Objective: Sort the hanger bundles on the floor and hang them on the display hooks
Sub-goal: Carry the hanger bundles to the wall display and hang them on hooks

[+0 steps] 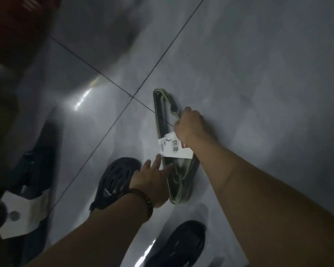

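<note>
Pale green wire shows along the edges of the hanger bundle, a flat stack of hangers that looks dark in the dim light. It lies on the grey tiled floor, just beyond the person's feet. One rounded shoulder end points away from the camera and the other points back towards it. A white paper label with handwritten characters is wrapped across its middle.

The right hand is over the bundle's far-side edge at its middle, just above the label. Its fingers are curled down around the wires and grip them. The left hand reaches in from the near side with its fingers straight and slightly spread. The tips touch the bundle's lower half and the bottom edge of the label. A dark beaded bracelet circles that wrist.

A second bundle, dark with its own white paper band, lies on the floor well to the left. Two dark shoes stand near the camera, one partly under the left hand and the other lower down. Dark grout lines cross just beyond the bundle's far end.
</note>
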A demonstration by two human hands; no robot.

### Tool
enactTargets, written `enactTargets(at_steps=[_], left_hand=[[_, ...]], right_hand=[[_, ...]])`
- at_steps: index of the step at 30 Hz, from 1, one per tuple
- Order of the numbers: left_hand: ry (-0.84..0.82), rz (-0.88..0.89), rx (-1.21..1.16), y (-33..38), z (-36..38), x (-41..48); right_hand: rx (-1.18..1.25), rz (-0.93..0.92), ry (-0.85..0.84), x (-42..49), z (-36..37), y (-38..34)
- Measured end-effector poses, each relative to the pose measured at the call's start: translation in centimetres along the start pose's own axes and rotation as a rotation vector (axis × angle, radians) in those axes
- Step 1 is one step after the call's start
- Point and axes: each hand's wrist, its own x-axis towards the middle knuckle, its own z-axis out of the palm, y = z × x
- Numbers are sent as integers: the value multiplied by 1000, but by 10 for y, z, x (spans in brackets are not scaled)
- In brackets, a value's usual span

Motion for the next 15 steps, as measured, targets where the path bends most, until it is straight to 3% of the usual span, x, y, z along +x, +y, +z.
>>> enactTargets(at_steps=[3, 9, 12, 15], left_hand=[[-16, 18, -41, -2, 2, 15], [57, 60, -280, -7, 15, 15], [215, 77, -485, -10, 6, 3], [464, 24, -490, -3, -13, -17]], right_hand=[[-45, 11, -66, 22, 20, -5], [-125, 3, 28, 39, 30, -1], [-112, 6, 25, 25, 15, 6], [-70, -17, 79, -8, -16, 18]])
